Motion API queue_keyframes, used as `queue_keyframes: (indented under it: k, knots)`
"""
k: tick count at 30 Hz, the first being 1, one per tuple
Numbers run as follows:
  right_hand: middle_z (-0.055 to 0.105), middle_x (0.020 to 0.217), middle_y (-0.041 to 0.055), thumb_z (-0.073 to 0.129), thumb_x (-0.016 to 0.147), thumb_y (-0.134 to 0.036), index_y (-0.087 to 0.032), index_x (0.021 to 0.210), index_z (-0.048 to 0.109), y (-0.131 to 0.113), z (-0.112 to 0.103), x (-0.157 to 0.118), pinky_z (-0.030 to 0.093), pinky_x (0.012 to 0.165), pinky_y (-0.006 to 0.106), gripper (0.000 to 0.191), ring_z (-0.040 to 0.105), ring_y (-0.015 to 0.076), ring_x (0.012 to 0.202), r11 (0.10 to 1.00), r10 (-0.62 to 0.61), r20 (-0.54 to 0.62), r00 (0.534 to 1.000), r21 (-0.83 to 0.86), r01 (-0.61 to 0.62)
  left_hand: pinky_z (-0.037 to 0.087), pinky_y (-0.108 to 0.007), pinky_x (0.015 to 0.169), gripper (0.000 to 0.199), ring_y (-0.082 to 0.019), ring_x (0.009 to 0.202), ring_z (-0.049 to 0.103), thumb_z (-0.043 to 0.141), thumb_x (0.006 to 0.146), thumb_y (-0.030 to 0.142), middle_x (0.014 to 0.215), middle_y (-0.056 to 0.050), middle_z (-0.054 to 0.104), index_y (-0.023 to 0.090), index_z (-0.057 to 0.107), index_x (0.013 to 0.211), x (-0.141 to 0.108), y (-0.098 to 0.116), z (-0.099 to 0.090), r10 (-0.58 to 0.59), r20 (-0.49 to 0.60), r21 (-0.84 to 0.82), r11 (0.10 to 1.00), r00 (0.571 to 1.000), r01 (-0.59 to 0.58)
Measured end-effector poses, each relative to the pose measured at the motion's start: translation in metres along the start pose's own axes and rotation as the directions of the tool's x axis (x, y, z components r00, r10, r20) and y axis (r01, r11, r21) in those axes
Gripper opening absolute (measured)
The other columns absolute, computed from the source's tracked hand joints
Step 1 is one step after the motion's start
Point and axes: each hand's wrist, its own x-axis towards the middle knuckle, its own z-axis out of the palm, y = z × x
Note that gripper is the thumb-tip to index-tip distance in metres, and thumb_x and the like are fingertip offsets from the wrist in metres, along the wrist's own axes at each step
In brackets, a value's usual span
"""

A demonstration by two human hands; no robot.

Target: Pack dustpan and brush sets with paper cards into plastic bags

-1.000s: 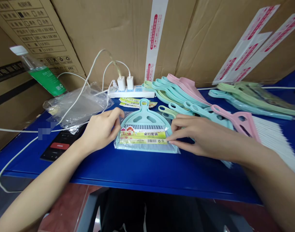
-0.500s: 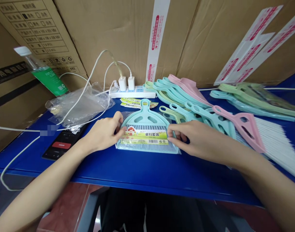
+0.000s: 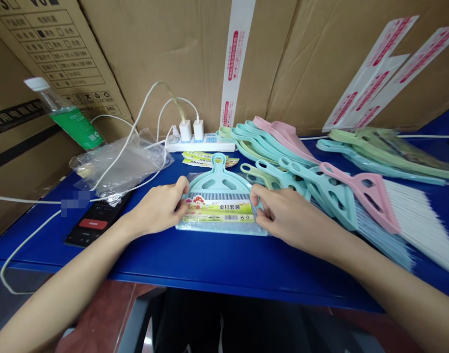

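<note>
1. Turquoise plastic dustpan-and-brush set with grey bristles (image 3: 219, 185) lies flat at the centre of the frame, its looped handle pointing away from the person. Crinkled clear plastic bag film (image 3: 205, 227) covers its lower part, and a yellow-green printed card with red mushrooms (image 3: 220, 217) lies across the bristles.

2. The left hand (image 3: 160, 206) is at the set's left side, its grip narrow, thumb and curled fingers seemingly closed on the film's edge. The right hand (image 3: 288, 215) mirrors it on the right, also narrow and seemingly pinching film; the fingertips are partly hidden.

3. The step in hand appears to be straightening the film around the set, with the card already in place.

4. The next move would call for light, even tension from both sides, so that the card stays level and the set does not slide on the blue tabletop (image 3: 165, 262).

5. Loose pastel plastic brushes (image 3: 364, 189) fan out at the right of the frame, just beyond the right hand, so that wrist needs care.
</note>
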Motion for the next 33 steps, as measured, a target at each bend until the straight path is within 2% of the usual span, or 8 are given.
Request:
queue_keyframes:
  k: [5, 10, 14, 19, 23, 29, 33]
  knots:
    - [0.048, 0.052, -0.0065, 0.042, 0.076, -0.009, -0.025, 0.081, 0.035, -0.0027, -0.0038, 0.0001, 0.031, 0.050, 0.027, 0.018, 0.043, 0.0146, 0.045, 0.998, 0.057, 0.054, 0.997, 0.012, -0.058, 0.034, -0.031, 0.058, 0.005, -0.019, 0.057, 0.051, 0.033, 0.083, 0.025, 0.061, 0.004, 0.047, 0.025, 0.029, 0.085, -0.0013, -0.0026, -0.0005, 0.024, 0.012, -0.063, 0.998, 1.000, -0.023]
    - [0.046, 0.048, -0.0077, 0.041, 0.076, -0.011, -0.025, 0.082, 0.036, -0.0004, -0.0037, -0.0007, 0.031, 0.048, 0.027, 0.016, 0.043, 0.0144, 0.042, 0.997, 0.029, 0.019, 0.999, 0.070, -0.030, 0.038, -0.031, 0.062, 0.005, -0.018, 0.064, 0.052, 0.028, 0.087, 0.027, 0.074, 0.000, 0.051, 0.024, 0.031, 0.083, -0.0038, -0.0061, -0.0055, 0.089, 0.048, -0.166, 0.983, 0.995, -0.080]
    - [0.046, 0.046, -0.0083, 0.040, 0.076, -0.012, -0.025, 0.081, 0.037, 0.0012, -0.0037, -0.0004, 0.030, 0.047, 0.027, 0.015, 0.043, 0.0139, 0.041, 0.992, -0.003, 0.008, 1.000, 0.126, 0.002, 0.037, -0.032, 0.060, 0.008, -0.018, 0.063, 0.051, 0.031, 0.087, 0.031, 0.072, 0.000, 0.052, 0.024, 0.034, 0.084, -0.0046, -0.0050, -0.0088, 0.081, 0.066, -0.174, 0.982, 0.995, -0.068]
    - [0.048, 0.046, -0.0077, 0.041, 0.075, -0.011, -0.025, 0.081, 0.037, -0.0009, -0.0064, 0.0005, 0.031, 0.048, 0.028, 0.016, 0.045, 0.0145, 0.043, 0.988, 0.032, 0.045, 0.998, 0.150, -0.038, 0.034, -0.031, 0.057, 0.016, -0.017, 0.058, 0.048, 0.037, 0.087, 0.039, 0.066, 0.002, 0.051, 0.023, 0.035, 0.084, -0.0055, -0.0049, -0.0085, 0.105, 0.076, -0.181, 0.979, 0.991, -0.090]
    - [0.048, 0.047, -0.0076, 0.041, 0.077, -0.011, -0.025, 0.082, 0.037, -0.0012, -0.0077, 0.0006, 0.030, 0.048, 0.028, 0.015, 0.044, 0.0147, 0.043, 0.986, 0.042, 0.070, 0.997, 0.159, -0.053, 0.034, -0.030, 0.057, 0.012, -0.016, 0.057, 0.048, 0.040, 0.085, 0.035, 0.066, 0.002, 0.051, 0.023, 0.037, 0.085, -0.0055, -0.0069, -0.0067, 0.112, 0.069, -0.172, 0.980, 0.991, -0.099]
    - [0.047, 0.049, -0.0073, 0.039, 0.079, -0.011, -0.025, 0.086, 0.041, 0.0010, -0.0076, -0.0015, 0.033, 0.052, 0.029, 0.015, 0.045, 0.0154, 0.046, 0.990, -0.016, 0.071, 0.997, 0.142, 0.005, 0.033, -0.029, 0.057, 0.011, -0.015, 0.056, 0.048, 0.044, 0.081, 0.030, 0.065, 0.004, 0.050, 0.024, 0.037, 0.086, -0.0049, -0.0090, -0.0064, 0.119, 0.051, -0.176, 0.978, 0.992, -0.109]
    - [0.045, 0.050, -0.0077, 0.039, 0.081, -0.010, -0.024, 0.086, 0.041, -0.0014, -0.0108, -0.0005, 0.033, 0.055, 0.029, 0.015, 0.044, 0.0160, 0.048, 0.992, 0.028, 0.135, 0.990, 0.120, -0.045, 0.033, -0.028, 0.057, 0.011, -0.015, 0.057, 0.047, 0.043, 0.081, 0.030, 0.065, 0.005, 0.049, 0.024, 0.036, 0.085, -0.0052, -0.0091, -0.0071, 0.122, 0.050, -0.180, 0.977, 0.991, -0.111]
